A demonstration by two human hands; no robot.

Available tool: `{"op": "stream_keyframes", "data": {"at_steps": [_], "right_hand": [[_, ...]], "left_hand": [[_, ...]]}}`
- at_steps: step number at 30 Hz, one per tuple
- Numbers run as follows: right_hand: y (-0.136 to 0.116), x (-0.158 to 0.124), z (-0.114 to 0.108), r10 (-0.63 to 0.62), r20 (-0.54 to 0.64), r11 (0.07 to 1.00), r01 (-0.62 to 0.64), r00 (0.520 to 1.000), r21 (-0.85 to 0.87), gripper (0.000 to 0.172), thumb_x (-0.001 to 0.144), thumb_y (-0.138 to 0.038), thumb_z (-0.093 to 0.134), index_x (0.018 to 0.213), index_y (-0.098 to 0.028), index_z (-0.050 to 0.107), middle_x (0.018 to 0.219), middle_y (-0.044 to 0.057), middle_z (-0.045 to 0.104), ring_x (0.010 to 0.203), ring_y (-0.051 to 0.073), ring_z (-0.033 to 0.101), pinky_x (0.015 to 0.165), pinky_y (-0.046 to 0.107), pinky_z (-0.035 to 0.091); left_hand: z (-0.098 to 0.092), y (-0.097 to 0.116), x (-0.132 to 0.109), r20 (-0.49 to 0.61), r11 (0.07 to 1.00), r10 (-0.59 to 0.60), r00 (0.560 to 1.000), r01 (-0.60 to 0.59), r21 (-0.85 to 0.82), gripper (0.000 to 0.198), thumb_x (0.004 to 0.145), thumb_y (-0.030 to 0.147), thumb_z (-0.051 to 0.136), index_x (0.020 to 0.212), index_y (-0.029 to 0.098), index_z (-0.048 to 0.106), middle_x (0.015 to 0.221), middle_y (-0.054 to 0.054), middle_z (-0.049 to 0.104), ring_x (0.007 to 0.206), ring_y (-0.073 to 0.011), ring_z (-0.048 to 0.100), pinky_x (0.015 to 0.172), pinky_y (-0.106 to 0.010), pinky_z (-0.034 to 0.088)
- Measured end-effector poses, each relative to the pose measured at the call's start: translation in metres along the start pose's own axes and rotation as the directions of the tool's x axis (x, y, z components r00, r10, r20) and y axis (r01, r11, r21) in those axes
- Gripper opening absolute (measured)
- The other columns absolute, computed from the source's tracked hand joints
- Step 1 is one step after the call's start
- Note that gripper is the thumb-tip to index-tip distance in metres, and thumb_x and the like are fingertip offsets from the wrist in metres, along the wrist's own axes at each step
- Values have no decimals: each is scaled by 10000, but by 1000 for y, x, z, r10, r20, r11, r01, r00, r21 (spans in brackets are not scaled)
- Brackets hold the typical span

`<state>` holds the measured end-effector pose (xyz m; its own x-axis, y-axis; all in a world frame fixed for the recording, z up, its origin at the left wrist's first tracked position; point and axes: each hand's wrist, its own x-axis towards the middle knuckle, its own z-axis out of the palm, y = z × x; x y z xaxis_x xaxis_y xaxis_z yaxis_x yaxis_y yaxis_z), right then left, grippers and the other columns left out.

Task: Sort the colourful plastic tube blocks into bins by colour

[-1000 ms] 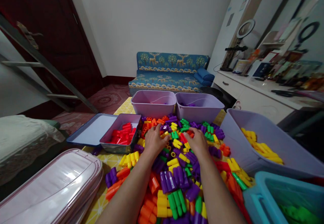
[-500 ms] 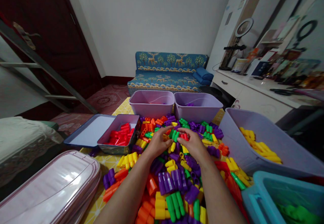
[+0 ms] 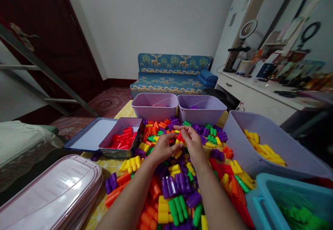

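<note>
A big heap of coloured plastic tube pieces (image 3: 179, 185), purple, green, yellow, orange and red, covers the yellow-patterned table. My left hand (image 3: 162, 148) and my right hand (image 3: 191, 141) meet above the middle of the heap, fingers curled and pinching. The right hand's fingertips pinch a red piece (image 3: 180, 137), and the left hand's fingers close in beside it with a yellow piece showing under them. A grey tin (image 3: 112, 146) with red pieces stands just left of my left hand.
Two lilac tubs (image 3: 156, 105) (image 3: 201, 108) stand at the back of the table. A large lilac bin (image 3: 262, 160) with yellow pieces and a blue bin (image 3: 265, 202) with green pieces are at the right. A blue lid (image 3: 91, 138) and a pink case (image 3: 49, 195) lie left.
Both hands have lifted off the heap and drawn together at its middle. The right hand now pinches a red piece between its fingertips.
</note>
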<state>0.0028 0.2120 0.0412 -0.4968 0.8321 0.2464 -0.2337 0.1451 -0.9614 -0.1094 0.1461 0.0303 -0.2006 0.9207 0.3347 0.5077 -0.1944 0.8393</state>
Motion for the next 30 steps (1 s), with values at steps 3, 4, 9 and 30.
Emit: {"op": "stream_keyframes", "data": {"at_steps": [3,4,9,30], "right_hand": [[-1,3,-10,8,58,982,3,998,-188,312,773,-441,625,959,-194,668,988,65,710,933,214,639,855,353,483],[-1,4,-15,-16,42,967,26,999,-255,303,761,-430,640,943,-191,684,967,62,713,925,220,637,852,354,479],[5,9,-36,-112,-149,937,54,982,-346,316,753,-446,644,927,-189,703,929,61,707,849,217,635,783,343,485],[9,10,-33,69,-289,989,-103,955,-103,339,703,-439,636,908,-168,636,897,85,707,741,196,660,613,295,507]], "left_hand": [[-4,-2,0,-35,1000,1,999,0,24,276,826,372,591,937,137,683,875,-54,709,795,-181,635,687,-240,476],[-5,-3,0,-49,997,8,999,-4,73,245,827,349,586,908,139,684,849,-52,703,778,-177,628,679,-241,470],[-8,-8,1,-70,946,52,996,-26,324,97,771,237,638,831,180,688,825,-42,681,782,-184,610,721,-277,462],[-80,2,8,-480,275,-731,485,-434,-858,273,919,379,341,902,169,516,825,-50,605,734,-98,625,618,-199,516]]}}
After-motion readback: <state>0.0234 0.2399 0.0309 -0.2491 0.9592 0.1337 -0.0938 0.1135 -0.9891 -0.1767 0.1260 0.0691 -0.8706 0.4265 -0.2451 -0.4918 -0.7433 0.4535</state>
